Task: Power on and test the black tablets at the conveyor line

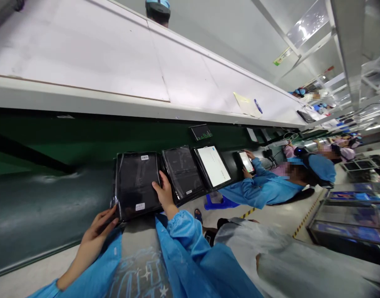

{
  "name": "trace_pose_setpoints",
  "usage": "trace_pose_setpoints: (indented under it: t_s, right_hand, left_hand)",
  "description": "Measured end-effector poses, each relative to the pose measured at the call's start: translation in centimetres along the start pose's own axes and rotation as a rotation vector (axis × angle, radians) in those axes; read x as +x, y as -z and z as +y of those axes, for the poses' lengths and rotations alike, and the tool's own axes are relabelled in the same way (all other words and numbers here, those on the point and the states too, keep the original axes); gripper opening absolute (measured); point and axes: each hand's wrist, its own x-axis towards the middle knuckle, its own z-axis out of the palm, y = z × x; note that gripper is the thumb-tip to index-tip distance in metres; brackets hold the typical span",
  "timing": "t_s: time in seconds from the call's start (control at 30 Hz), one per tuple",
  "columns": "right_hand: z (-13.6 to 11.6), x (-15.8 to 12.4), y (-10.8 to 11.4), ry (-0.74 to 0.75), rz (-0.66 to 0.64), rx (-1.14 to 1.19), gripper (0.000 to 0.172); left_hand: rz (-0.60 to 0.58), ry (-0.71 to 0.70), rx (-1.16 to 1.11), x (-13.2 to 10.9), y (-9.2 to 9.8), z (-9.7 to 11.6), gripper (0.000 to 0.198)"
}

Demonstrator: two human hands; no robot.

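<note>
Wrapped tablet (pixel 135 180): the upper sticker (pixel 145 157) shows a barcode; its print and that of the lower sticker (pixel 140 206) are unreadable.
Middle tablet (pixel 180 167): small white label (pixel 189 192), unreadable.
Lit screen (pixel 212 163): its text is not clear.
Overhead sign (pixel 282 56): unreadable.

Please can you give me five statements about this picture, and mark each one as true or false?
1. Both of the wearer's hands, left hand and right hand, touch the labelled black tablet. True.
2. The tablet with the lit white screen lies directly beside the labelled one. False: another dark tablet lies between them.
3. A blue pen lies on the white shelf. True.
4. The nearest co-worker in blue has nothing in hand. False: they hold a device with a lit screen.
5. The labelled black tablet bears two white labels. True.
</note>
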Motion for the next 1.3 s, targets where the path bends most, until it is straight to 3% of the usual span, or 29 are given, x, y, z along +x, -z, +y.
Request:
trace_pose_setpoints:
  t_s: [0.17,0.37,0.53,0.7,0.87,1.07,1.3]
  right_hand:
    - [0.0,0.4,0.0,-0.005,0.018,0.015,0.073]
    - [0.5,-0.1,1.0,-0.040,0.009,0.052,0.082]
    - [0.3,-1.2,1.7,-0.047,-0.047,0.049,0.077]
    - [0.2,-1.6,1.3,-0.051,-0.021,0.093,0.079]
    - [0.4,-2.0,1.0,-0.038,-0.027,0.123,0.076]
    - [-0.1,-2.2,1.0,-0.046,-0.053,0.148,0.079]
    - [-0.7,-1.5,1.0,-0.049,-0.043,0.108,0.084]
  left_hand:
    - [-0.031,-0.051,0.005,-0.3,0.1,-0.4,0.075]
    - [0.019,-0.080,-0.040,-0.4,-0.4,0.1,0.068]
    - [0.047,-0.130,-0.071,0.3,-0.9,0.1,0.064]
    - [0.061,-0.100,-0.119,0.7,-1.5,0.0,0.074]
    - [0.119,-0.150,-0.103,1.3,-1.5,0.0,0.068]
    - [0.122,-0.065,-0.207,1.3,-1.7,0.5,0.078]
    - [0.109,-0.077,-0.280,1.4,-2.0,1.0,0.074]
